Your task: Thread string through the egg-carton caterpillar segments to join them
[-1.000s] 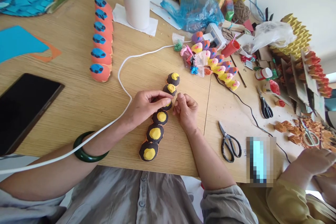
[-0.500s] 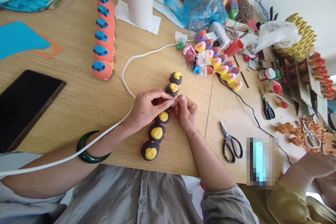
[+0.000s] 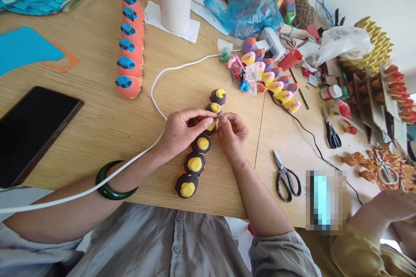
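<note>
A strip of joined egg-carton cups [image 3: 194, 164], coated black with a yellow patch on each, lies on the table before me. Over its upper half, my left hand [image 3: 185, 132] reaches across, thumb and fingers pinched near a small dark bit. From the strip's right side, my right hand [image 3: 233, 136] meets it with thumb and forefinger pressed together. What sits between the fingertips is too small to name. A dark green bangle [image 3: 108, 181] circles my left wrist. Part of the strip is hidden behind my left fingers.
A white cable [image 3: 152, 91] runs across my left forearm. An orange cup strip with blue patches [image 3: 133, 65], a phone [image 3: 35, 130] and a white bottle [image 3: 173, 4] lie around; scissors [image 3: 286, 179] rest at right. A co-worker's hand [image 3: 393, 205] is at far right.
My fingertips have risen slightly and my right hand has shifted a little right and up. A yellow patch beneath my left thumb now shows. The strip lies nearly as before.
</note>
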Demonstrator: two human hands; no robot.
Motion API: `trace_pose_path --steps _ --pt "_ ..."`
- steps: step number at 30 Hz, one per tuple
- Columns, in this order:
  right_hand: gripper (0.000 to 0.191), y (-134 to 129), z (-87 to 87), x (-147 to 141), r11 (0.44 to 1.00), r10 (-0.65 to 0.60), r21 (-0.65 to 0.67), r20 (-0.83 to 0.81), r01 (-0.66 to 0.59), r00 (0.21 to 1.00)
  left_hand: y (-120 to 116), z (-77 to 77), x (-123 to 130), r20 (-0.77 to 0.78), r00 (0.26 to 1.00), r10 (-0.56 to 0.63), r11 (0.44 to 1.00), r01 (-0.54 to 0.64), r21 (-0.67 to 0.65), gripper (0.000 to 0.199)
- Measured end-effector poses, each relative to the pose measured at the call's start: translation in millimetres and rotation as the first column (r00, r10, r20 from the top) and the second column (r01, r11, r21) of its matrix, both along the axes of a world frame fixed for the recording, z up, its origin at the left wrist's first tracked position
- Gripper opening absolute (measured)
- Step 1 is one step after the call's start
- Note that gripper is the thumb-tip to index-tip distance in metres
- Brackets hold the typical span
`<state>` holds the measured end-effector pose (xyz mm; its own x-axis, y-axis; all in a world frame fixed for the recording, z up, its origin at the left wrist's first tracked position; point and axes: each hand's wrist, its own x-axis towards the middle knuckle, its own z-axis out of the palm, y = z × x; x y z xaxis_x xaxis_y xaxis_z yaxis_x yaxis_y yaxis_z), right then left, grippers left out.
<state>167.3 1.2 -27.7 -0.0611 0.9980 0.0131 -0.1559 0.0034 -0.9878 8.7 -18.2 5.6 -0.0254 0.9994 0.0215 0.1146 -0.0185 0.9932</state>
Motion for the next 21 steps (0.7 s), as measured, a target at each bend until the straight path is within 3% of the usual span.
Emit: trace_pose_path --steps 4,21 --pt "0.041 2.4 -3.2 2.3 0.999 -0.008 -0.044 -0.01 0.007 1.0 0.8 1.1 -0.2 0.028 0.999 0.034 0.998 -0.033 -0.044 0.023" --pt "0.032 3.4 -0.7 2.7 0.999 -0.016 -0.046 -0.054 0.014 0.998 1.4 -1.3 -0.1 0.036 0.999 0.028 0.995 -0.024 -0.102 0.025"
